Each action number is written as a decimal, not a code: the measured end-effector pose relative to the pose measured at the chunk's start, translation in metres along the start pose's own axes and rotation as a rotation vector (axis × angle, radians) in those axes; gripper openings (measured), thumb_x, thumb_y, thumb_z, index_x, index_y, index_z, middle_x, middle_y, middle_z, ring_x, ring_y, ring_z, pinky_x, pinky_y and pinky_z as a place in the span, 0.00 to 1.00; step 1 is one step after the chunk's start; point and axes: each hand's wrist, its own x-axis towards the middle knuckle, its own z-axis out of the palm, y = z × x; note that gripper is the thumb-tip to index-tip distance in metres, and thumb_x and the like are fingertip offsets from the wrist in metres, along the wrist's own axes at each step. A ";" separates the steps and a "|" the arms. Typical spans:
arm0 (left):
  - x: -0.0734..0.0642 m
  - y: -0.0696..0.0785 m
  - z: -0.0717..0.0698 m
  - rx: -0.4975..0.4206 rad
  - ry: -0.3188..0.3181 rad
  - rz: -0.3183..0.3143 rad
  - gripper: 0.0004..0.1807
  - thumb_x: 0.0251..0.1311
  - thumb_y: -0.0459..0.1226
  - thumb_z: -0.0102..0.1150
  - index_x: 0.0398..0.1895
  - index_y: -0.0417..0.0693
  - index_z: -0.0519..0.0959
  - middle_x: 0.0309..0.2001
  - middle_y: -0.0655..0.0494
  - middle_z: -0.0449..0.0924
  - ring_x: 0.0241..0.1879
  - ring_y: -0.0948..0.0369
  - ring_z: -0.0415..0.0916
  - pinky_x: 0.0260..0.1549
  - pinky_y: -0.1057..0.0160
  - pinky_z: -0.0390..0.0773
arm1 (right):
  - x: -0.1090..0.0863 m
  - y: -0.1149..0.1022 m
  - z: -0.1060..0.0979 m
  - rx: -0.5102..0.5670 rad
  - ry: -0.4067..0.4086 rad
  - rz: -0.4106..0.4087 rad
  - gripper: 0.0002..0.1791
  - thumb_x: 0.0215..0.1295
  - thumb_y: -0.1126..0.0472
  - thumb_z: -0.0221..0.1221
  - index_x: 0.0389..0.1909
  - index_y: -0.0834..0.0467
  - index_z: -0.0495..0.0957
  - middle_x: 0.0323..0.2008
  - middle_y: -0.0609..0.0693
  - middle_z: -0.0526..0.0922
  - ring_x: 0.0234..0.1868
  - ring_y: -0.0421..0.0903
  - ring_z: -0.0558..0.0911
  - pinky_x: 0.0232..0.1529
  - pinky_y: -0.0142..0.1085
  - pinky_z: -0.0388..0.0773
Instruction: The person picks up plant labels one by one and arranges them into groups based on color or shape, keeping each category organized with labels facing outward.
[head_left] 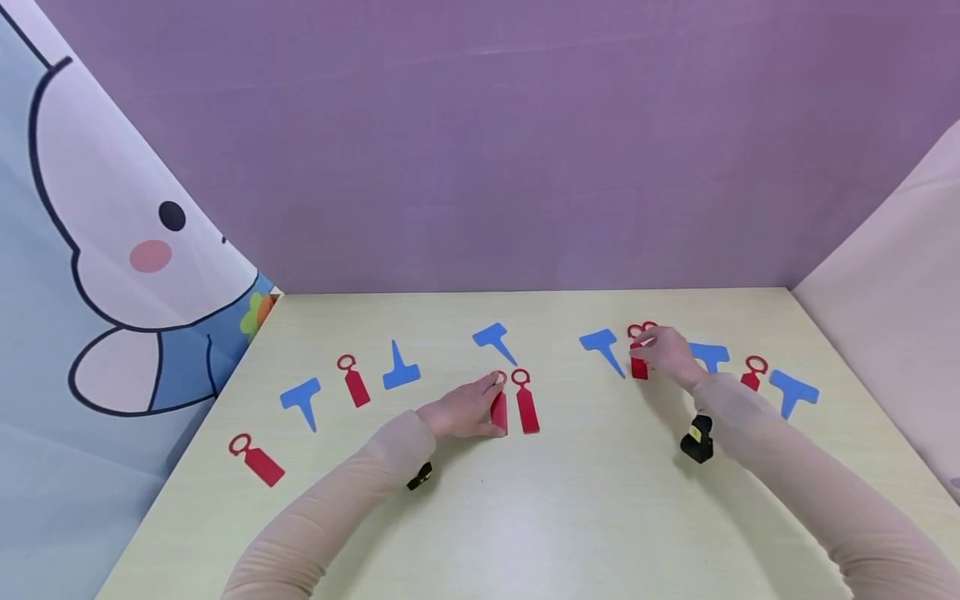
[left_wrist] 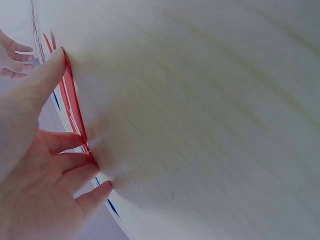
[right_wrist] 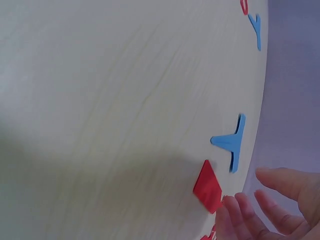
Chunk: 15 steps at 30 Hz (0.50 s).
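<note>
My left hand [head_left: 467,410] is at the middle of the table, thumb and fingers at the two ends of a flat red tag [head_left: 499,414] with a ring at its top. In the left wrist view the thumb and index fingertip grip this tag [left_wrist: 74,97] lengthwise. Right beside it lies a second red ring tag [head_left: 528,410]. Farther right, my right hand [head_left: 664,353] reaches over two red ring tags [head_left: 638,363] that lie close together, and partly covers them. Its fingers [right_wrist: 245,215] look straight, thumb apart, with fingertips right at a red tag [right_wrist: 207,187].
Blue T-shaped tags stand off around both hands, such as one [head_left: 600,340] left of my right hand and one [head_left: 492,337] behind my left. More red ring tags [head_left: 264,467] lie toward the left. A purple cloth wall [head_left: 525,167] rises along the back edge.
</note>
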 end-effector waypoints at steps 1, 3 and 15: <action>0.000 0.000 0.000 0.002 0.001 0.000 0.46 0.53 0.55 0.54 0.68 0.42 0.47 0.69 0.48 0.42 0.67 0.55 0.43 0.61 0.62 0.54 | 0.000 0.001 0.000 -0.002 0.003 0.003 0.18 0.58 0.64 0.55 0.45 0.74 0.71 0.40 0.67 0.74 0.34 0.53 0.77 0.30 0.32 0.76; 0.000 0.000 0.000 0.003 0.001 0.001 0.46 0.53 0.55 0.54 0.67 0.41 0.47 0.69 0.48 0.43 0.67 0.55 0.43 0.61 0.62 0.54 | 0.000 0.002 -0.001 -0.007 0.007 0.000 0.19 0.57 0.65 0.56 0.45 0.75 0.71 0.41 0.68 0.74 0.34 0.54 0.76 0.30 0.32 0.75; 0.001 0.001 0.001 0.009 -0.004 -0.017 0.46 0.53 0.55 0.53 0.68 0.43 0.47 0.69 0.49 0.42 0.67 0.56 0.42 0.61 0.62 0.54 | 0.010 0.016 -0.001 -0.015 -0.027 0.020 0.24 0.56 0.63 0.58 0.49 0.74 0.68 0.40 0.68 0.75 0.33 0.53 0.76 0.29 0.31 0.73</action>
